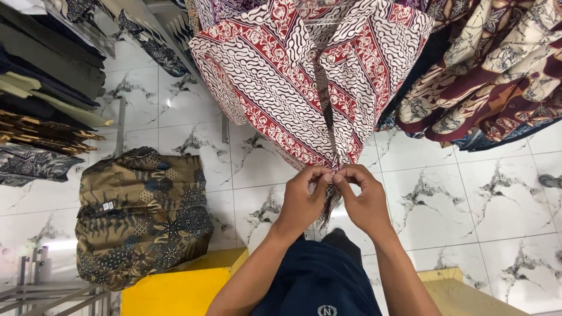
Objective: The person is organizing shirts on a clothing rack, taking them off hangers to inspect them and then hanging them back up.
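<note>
We have both hands at the lower front edge of a red and white patterned shirt (293, 88) that hangs in front of us from above, its two front panels coming down to a narrow point just above our fingers. Our left hand (303, 199) is closed in a pinch, thumb and fingertips pressed on the cloth at the shirt's front opening; our right hand (366, 202) is closed the same way on the facing edge, and the fingertips of the two hands meet around the same small bit of cloth. What exactly lies between the fingertips we cannot tell. To the right of the shirt hang more patterned garments in maroon, cream and brown (492, 76), touching one another in a row. To the left a stack of folded cloths in dark green, black and gold (41, 99) lies on shelves, and below it a pile of folded olive and brown patterned cloth (140, 216) rests with its lower part over a yellow surface (175, 289). The white marble-patterned tile floor (468, 205) shows beneath everything, and our dark blue top (316, 281) fills the bottom middle between our forearms.
</note>
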